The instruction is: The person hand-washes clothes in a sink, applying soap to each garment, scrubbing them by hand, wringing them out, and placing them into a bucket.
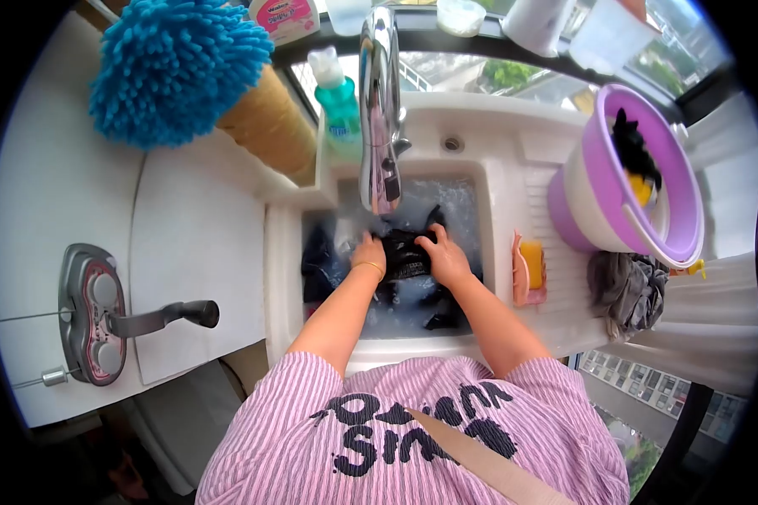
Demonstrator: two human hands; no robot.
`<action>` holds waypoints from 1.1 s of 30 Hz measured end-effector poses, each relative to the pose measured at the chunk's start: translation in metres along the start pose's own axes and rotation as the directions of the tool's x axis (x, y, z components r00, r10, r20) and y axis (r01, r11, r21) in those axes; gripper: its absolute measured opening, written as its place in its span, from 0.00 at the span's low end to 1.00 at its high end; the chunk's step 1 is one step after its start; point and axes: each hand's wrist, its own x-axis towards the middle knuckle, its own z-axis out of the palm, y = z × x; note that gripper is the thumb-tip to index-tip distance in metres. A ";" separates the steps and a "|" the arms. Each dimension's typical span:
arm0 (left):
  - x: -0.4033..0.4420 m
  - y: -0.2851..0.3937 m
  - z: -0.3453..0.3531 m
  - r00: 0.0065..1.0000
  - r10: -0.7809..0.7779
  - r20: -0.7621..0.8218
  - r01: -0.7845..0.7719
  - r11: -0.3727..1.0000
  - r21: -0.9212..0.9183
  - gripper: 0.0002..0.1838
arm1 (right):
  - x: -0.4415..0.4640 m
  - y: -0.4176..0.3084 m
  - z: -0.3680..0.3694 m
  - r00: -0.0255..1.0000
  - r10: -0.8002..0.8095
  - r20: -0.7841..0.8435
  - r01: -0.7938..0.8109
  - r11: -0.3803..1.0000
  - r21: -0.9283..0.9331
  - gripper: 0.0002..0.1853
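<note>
Both my hands are in the white sink [490,252], which holds cloudy, soapy water. A wet black garment [406,252] stretches between them at the water's surface. My left hand [368,254] grips its left edge, with the fingertips partly hidden by cloth and water. On the other side my right hand [445,254] pinches the garment's right part between thumb and fingers. More dark cloth [318,261] floats by the sink's left wall, and other dark pieces lie in the water below. Above and behind my hands stands the chrome faucet [380,109].
Right of the basin, a ribbed ledge carries a pink soap dish with a yellow bar [530,263], a purple-white bucket [577,189] and grey cloth [631,290]. A green pump bottle [337,101] stands behind left. A blue fluffy duster [177,71] and metal handle device [97,311] are left.
</note>
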 end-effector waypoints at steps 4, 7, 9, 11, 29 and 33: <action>0.018 -0.022 0.016 0.988 -0.008 0.156 -0.005 0.997 0.080 0.21 | 0.004 0.024 0.018 0.982 0.150 0.115 -0.140 0.986 -0.094 0.26; 0.005 -0.035 -0.008 0.992 0.102 0.080 -0.105 0.994 0.033 0.22 | 0.012 0.046 0.018 0.960 0.219 0.175 -0.186 0.965 -0.186 0.23; -0.017 -0.046 -0.044 0.989 0.139 0.056 -0.139 0.990 0.002 0.23 | 0.018 0.048 -0.008 0.896 0.311 0.318 -0.243 0.941 -0.234 0.22; -0.033 -0.060 -0.068 0.978 0.209 0.019 -0.209 0.978 -0.014 0.24 | 0.011 0.047 -0.035 0.954 0.212 0.214 -0.207 0.977 -0.046 0.19; -0.244 -0.005 -0.309 0.579 0.063 -0.813 -0.621 0.680 -0.390 0.20 | -0.034 -0.162 -0.322 0.929 0.007 -0.370 0.290 0.604 0.742 0.22; -0.216 0.017 -0.250 0.660 0.193 -0.726 -0.704 0.495 -0.508 0.20 | -0.039 -0.157 -0.251 0.943 -0.315 -0.110 0.323 0.781 0.534 0.46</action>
